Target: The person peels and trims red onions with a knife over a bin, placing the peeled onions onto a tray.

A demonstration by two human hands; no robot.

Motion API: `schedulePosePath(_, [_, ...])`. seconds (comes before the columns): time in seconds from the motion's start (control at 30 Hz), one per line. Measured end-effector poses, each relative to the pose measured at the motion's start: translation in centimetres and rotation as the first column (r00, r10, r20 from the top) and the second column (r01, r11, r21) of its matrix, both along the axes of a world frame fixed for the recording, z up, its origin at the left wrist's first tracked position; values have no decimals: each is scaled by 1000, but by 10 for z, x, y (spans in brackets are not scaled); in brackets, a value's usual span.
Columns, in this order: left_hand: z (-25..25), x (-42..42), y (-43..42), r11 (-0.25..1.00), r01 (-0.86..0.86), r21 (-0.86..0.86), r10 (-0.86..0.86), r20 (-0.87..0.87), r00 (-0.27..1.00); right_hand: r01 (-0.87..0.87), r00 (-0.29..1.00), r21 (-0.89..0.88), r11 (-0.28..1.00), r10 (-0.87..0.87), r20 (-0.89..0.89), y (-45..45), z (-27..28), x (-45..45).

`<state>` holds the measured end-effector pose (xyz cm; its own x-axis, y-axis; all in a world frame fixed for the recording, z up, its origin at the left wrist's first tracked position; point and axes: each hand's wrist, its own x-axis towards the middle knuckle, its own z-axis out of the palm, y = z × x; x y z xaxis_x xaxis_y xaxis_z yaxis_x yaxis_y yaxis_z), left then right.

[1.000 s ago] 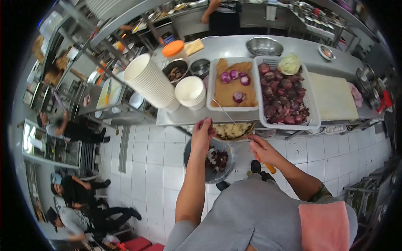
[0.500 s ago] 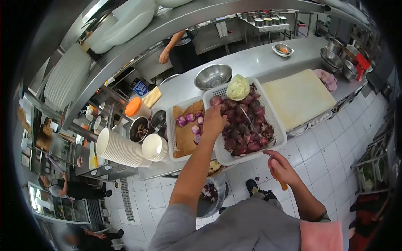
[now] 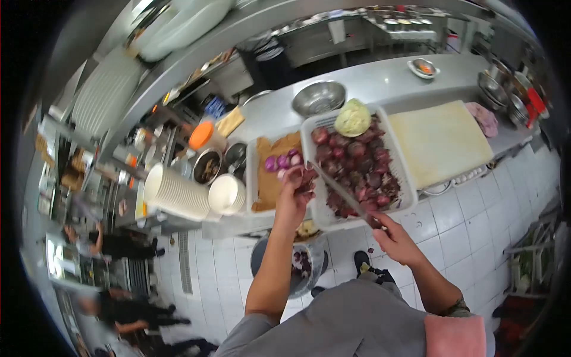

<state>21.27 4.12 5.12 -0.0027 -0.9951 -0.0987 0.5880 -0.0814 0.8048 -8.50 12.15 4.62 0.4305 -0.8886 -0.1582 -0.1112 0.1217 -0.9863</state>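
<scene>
My left hand [image 3: 292, 185] is closed around a dark red onion [image 3: 307, 179], over the rims between two white baskets. In my right hand [image 3: 395, 239] is a knife [image 3: 345, 195], its blade slanting up and left with the tip close to that onion; I cannot tell whether they touch. The right basket [image 3: 410, 189] holds many unpeeled red onions [image 3: 357, 150], loose skins and a pale green cabbage [image 3: 353, 118] at its far edge. Several peeled purple onions [image 3: 278, 163] lie on brown paper [image 3: 269, 189] in the left basket [image 3: 253, 178].
Beyond the baskets stands a metal bowl [image 3: 319, 98]; a cutting board [image 3: 440, 143] lies to the right. White stacked tubs [image 3: 175, 191] and an orange-lidded container [image 3: 202, 137] stand left. Below is a bin [image 3: 315, 279] with onion skins. A shelf of plates [image 3: 107, 98] overhangs the left.
My left hand has come out of the right basket toward me with an onion. The knife in my right hand has swung up toward it. The view has shifted slightly.
</scene>
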Motion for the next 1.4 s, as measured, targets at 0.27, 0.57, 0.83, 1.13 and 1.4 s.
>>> schedulePosePath(0.27, [-43, 84, 174, 801, -492, 341, 581, -243, 777, -583, 794, -301, 755, 452, -406, 31, 4, 138])
schedulePosePath(0.57, [-62, 127, 258, 600, -606, 522, 778, -204, 594, -745, 648, -283, 604, 555, -521, 69, -22, 213])
schedulePosePath(0.83, [-71, 131, 274, 540, -683, 491, 790, -15, 613, -794, 590, -171, 583, 675, -443, 81, -46, 227])
schedulePosePath(1.13, [-81, 131, 281, 546, -721, 427, 798, 0, 603, -783, 616, -162, 601, 712, -336, 97, -61, 248])
schedulePosePath(1.4, [-179, 216, 327, 488, -641, 592, 554, 357, 752, -614, 640, 289, 734, 678, -362, 92, -78, 223])
